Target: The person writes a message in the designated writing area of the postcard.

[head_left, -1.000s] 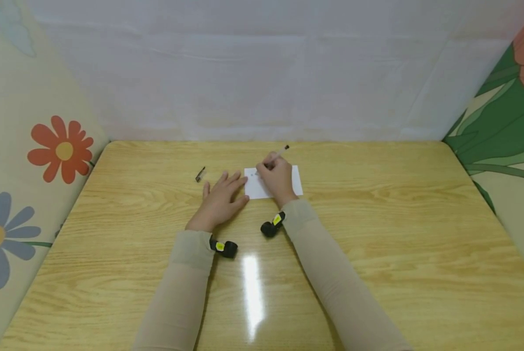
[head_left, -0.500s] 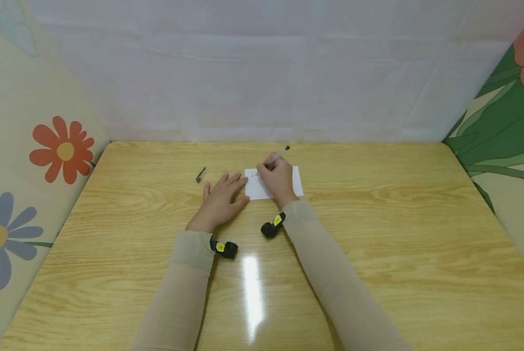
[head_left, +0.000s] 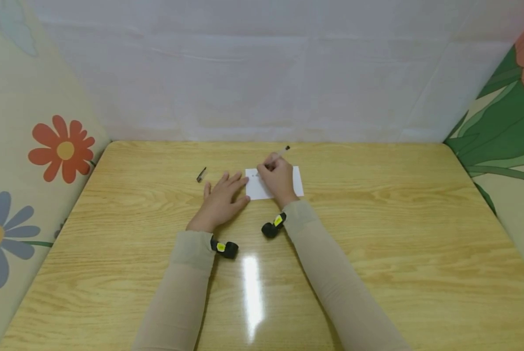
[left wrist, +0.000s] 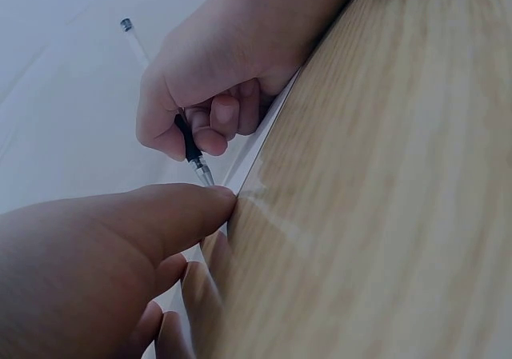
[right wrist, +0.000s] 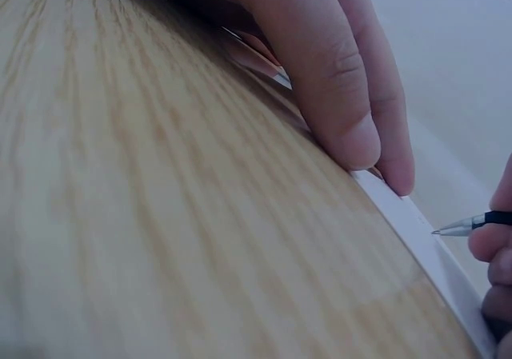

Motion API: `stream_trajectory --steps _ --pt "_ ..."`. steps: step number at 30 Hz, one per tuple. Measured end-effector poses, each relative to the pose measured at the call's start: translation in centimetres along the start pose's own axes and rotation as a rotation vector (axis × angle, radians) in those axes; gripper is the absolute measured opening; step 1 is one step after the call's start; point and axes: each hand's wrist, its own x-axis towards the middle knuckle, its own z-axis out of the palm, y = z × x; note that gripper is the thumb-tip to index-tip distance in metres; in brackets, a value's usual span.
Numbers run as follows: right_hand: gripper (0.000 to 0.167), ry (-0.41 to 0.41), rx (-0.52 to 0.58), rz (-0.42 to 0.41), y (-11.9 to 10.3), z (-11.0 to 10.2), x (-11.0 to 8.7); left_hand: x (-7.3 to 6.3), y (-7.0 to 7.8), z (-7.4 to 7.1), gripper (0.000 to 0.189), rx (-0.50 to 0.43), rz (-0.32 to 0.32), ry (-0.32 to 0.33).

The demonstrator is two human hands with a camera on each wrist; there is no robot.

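A small white sheet of paper [head_left: 298, 181] lies near the far side of the table, with a few tiny dark marks at its upper left. My right hand [head_left: 280, 180] rests on it and pinches a pen [head_left: 281, 151] with a clear barrel, black grip and black end. In the right wrist view the pen's metal tip [right wrist: 454, 229] points down close over the paper. My left hand [head_left: 220, 201] lies with fingers spread on the table, its thumb and fingertips at the paper's left edge. Left of that hand lies the black and clear pen cap [head_left: 202, 174].
The wood-grain table [head_left: 397, 234] reaches back to a white cloth [head_left: 253, 73]. Flower-printed panels [head_left: 7, 146] stand at both sides. Each wrist carries a black camera [head_left: 270, 229], and a bright reflection shows on the tabletop between the forearms.
The pen and right hand have shifted very slightly to the right, and the row of small marks on the paper looks a little longer. The left hand keeps its place.
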Motion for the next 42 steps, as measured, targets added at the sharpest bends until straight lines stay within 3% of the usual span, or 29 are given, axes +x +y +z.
stream_trajectory --steps 22,42 --pt "0.013 0.039 0.001 -0.004 0.29 0.10 0.00 -0.01 -0.09 0.09 0.060 -0.007 0.009 0.000" --pt "0.015 0.007 0.014 -0.011 0.16 -0.04 -0.07 -0.13 0.12 0.04 0.059 -0.027 0.003 0.000"
